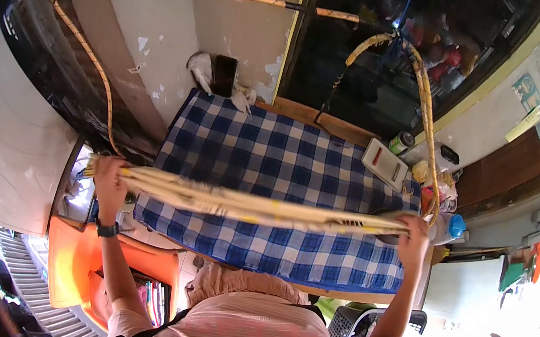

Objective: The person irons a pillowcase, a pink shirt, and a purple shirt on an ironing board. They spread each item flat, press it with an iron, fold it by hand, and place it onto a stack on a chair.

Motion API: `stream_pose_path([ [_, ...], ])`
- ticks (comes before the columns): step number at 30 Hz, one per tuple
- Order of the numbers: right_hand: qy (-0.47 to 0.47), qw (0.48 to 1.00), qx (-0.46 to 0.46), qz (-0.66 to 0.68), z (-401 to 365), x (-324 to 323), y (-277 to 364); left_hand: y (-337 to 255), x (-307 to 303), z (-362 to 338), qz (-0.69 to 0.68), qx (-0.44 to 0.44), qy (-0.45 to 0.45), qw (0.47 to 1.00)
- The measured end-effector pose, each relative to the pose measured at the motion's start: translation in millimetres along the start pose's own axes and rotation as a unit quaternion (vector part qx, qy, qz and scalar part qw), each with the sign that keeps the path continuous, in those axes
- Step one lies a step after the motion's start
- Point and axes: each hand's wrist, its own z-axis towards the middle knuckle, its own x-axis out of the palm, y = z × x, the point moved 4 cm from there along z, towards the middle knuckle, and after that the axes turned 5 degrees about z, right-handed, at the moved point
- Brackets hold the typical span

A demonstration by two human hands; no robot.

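Observation:
Stretched between both hands is a long cream bundle (246,206), folded narrow, with black and yellow print and some motion blur; its exact kind I cannot tell. My left hand (109,180) is closed round its left end, a dark watch (106,228) on that wrist. At the other end, my right hand (414,233) grips it with the fingers wrapped over. The bundle hangs across the front half of a table covered by a blue and white checked cloth (272,145). Behind the right end, a round dark object is partly hidden.
A white tray (384,163) with small items lies at the back right, beside a green can (401,142). A phone (224,75) rests on white cloth at the back left. An orange chair (72,266) stands left, a grey basket (349,324) right. A rope-wrapped hose (428,96) hangs down.

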Motion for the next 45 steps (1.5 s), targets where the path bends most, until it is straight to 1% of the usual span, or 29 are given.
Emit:
stream_pose_path([
  [2,-0.07,0.997,-0.042,-0.003,-6,-24,20,-5,-13,-8,0.022,-0.015,-0.055,0.998],
  [6,-0.03,0.998,-0.053,0.032,-48,7,4,0,15,-62,-0.021,-0.084,-0.104,0.991],
  [8,0.019,0.995,-0.037,0.089,-80,47,-9,25,62,-121,-0.02,-0.114,0.011,0.993],
  [10,0.138,0.982,0.006,0.126,-119,101,-41,12,96,-172,0.123,-0.088,0.116,0.982],
  [12,0.299,0.946,0.11,0.063,-167,136,-82,6,118,-199,0.103,-0.169,0.236,0.951],
  [13,0.289,0.947,0.127,0.055,-167,128,-88,6,129,-202,0.089,-0.153,0.235,0.956],
  [14,0.291,0.941,0.169,0.046,-156,123,-95,18,140,-206,-0.015,-0.262,0.179,0.948],
  [15,0.295,0.932,0.208,0.038,-145,117,-101,28,153,-213,-0.118,-0.369,0.126,0.914],
  [16,0.167,0.967,0.169,0.093,-133,112,-110,27,169,-218,-0.127,-0.363,0.13,0.914],
  [18,0.09,0.967,0.228,0.065,-118,103,-118,46,197,-251,-0.138,-0.573,0.017,0.808],
  [19,0.092,0.967,0.225,0.071,-125,113,-128,71,230,-277,-0.224,-0.574,-0.016,0.788],
  [22,0.176,0.954,0.241,-0.04,-164,173,-144,-29,164,-218,-0.289,-0.675,-0.005,0.679],
  [24,0.096,0.936,0.337,-0.025,-182,194,-122,-24,177,-232,-0.32,-0.69,-0.027,0.649],
  [26,0.105,0.938,0.328,-0.032,-187,195,-109,-20,197,-251,-0.357,-0.701,-0.048,0.616],
  [28,0.033,0.951,0.306,-0.006,-186,191,-104,-4,196,-253,-0.323,-0.562,-0.179,0.74],
  [29,0.071,0.934,0.351,0.01,-189,196,-109,-1,199,-258,-0.267,-0.568,-0.159,0.762],
  [30,0.072,0.935,0.347,0.013,-190,195,-112,2,200,-264,-0.264,-0.568,-0.162,0.762],
  [31,0.071,0.954,0.289,-0.026,-186,191,-115,-5,193,-259,-0.124,-0.672,-0.099,0.723],
  [32,0.068,0.97,0.224,-0.064,-180,189,-121,-17,187,-253,0.019,-0.756,-0.035,0.653],
  [33,0.045,0.985,0.106,-0.13,-178,190,-140,-26,186,-243,0.024,-0.761,-0.046,0.647],
  [34,0.037,0.992,0.049,-0.113,-148,160,-138,-35,184,-211,0.112,-0.58,-0.039,0.806],
  [35,0.001,0.998,0.029,-0.06,-116,129,-138,-59,187,-178,0.197,-0.363,-0.022,0.911],
  [36,-0.01,0.994,-0.017,-0.104,-77,86,-122,-140,132,-111,-0.095,-0.299,-0.031,0.949],
  [37,-0.023,0.987,-0.062,-0.147,-45,58,-113,-228,71,-37,-0.392,-0.259,-0.014,0.883],
  [39,0.177,0.977,-0.072,-0.095,-12,69,-173,-314,10,-23,-0.443,-0.226,0.239,0.834],
  [40,0.178,0.976,-0.085,-0.091,4,68,-182,-371,-47,21,-0.545,0.067,0.219,0.807],
  [42,0.359,0.923,-0.123,-0.066,28,79,-191,-429,-86,46,-0.862,0.249,0.228,0.377],
  [43,0.366,0.909,-0.179,-0.087,36,89,-198,-443,-103,49,-0.905,0.245,0.211,0.276],
  [45,0.389,0.91,-0.138,-0.046,38,100,-206,-458,-132,49,-0.954,0.158,0.134,0.217],
])
